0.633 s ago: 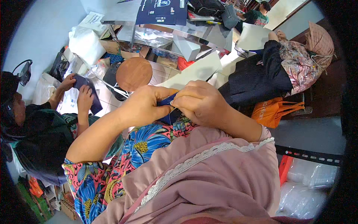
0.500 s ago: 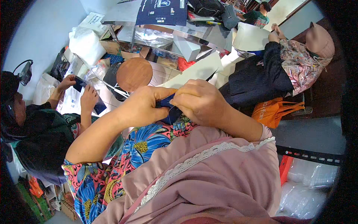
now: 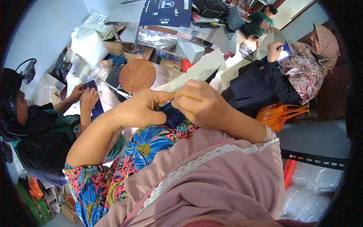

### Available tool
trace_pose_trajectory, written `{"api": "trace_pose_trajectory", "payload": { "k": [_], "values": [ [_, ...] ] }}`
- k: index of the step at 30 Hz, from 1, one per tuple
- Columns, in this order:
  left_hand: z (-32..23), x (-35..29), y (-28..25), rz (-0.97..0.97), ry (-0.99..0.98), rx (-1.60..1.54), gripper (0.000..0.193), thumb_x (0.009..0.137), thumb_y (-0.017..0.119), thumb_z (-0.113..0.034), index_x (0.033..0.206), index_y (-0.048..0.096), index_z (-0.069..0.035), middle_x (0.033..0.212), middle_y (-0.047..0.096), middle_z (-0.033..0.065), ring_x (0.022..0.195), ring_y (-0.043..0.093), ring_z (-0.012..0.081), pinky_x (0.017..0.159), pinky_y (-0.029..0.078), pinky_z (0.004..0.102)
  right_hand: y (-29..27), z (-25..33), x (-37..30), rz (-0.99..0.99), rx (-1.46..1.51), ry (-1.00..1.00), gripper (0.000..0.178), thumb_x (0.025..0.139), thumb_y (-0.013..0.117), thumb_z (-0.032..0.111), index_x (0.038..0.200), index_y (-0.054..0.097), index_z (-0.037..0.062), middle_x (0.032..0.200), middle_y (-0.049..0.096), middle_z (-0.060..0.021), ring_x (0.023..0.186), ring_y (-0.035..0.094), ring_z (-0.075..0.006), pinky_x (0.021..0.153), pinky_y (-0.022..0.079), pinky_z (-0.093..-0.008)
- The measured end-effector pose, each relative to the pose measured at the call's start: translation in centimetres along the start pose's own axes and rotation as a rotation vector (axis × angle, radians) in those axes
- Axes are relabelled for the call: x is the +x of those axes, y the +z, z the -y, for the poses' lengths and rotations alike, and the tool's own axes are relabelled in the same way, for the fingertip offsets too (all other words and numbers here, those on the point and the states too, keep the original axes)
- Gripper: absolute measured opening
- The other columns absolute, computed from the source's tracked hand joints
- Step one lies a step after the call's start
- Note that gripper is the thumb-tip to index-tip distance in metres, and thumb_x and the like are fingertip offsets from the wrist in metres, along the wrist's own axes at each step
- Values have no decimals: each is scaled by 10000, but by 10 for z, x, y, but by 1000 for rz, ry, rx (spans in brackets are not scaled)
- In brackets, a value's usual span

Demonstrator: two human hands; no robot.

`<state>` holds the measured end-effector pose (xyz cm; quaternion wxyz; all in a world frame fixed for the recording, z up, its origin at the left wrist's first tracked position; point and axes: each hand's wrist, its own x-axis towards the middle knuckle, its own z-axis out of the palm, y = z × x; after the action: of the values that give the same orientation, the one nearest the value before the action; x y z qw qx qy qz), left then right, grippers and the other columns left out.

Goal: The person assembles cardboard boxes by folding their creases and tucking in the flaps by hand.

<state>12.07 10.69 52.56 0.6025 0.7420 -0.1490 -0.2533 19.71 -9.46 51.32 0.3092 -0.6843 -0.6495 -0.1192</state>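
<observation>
My left hand and my right hand meet in front of me, above my lap. Between and below them is a folded piece of dark blue cloth. The left thumb and fingers close around its edge, with the forefinger reaching toward the right hand. My right fingers are pinched together right against the left fingertip. Whatever sits in that pinch is too small or hidden to make out.
A round brown stool top stands beyond my hands. On the left, a person handles dark cloth; on the right, another sits near an orange bag. Farther off is a table with a dark blue printed sheet.
My right hand has shifted slightly, its fingertips now against the left forefinger. The person at right has raised a hand holding a dark, thin item. The person at left has drawn the cloth upright.
</observation>
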Motion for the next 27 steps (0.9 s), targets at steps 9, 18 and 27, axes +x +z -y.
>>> {"api": "trace_pose_trajectory", "payload": {
  "k": [9,18,27],
  "values": [
    [0,-2,-5,54,-142,-141,531,776,518,66,1303,482,7,1003,629,15,870,569,47,735,466,204,6,-16,7,-73,67,141,448,656,759,95,1045,544,42,1034,543,-128,959,534,-332,811,439,-381],
    [32,12,28,-495,70,40,501,848,534,47,1336,463,-41,958,651,45,869,584,65,755,488,237,17,-68,-24,-715,245,750,551,725,773,281,1120,494,18,1082,523,-126,1009,524,-225,851,436,-343],
    [40,39,30,-396,168,387,571,837,669,-135,1349,440,-26,1071,659,121,915,622,202,761,486,349,33,-75,-11,-559,536,884,655,794,676,116,1333,338,-40,1187,549,-206,1104,549,-266,933,428,-340]
  ]
}}
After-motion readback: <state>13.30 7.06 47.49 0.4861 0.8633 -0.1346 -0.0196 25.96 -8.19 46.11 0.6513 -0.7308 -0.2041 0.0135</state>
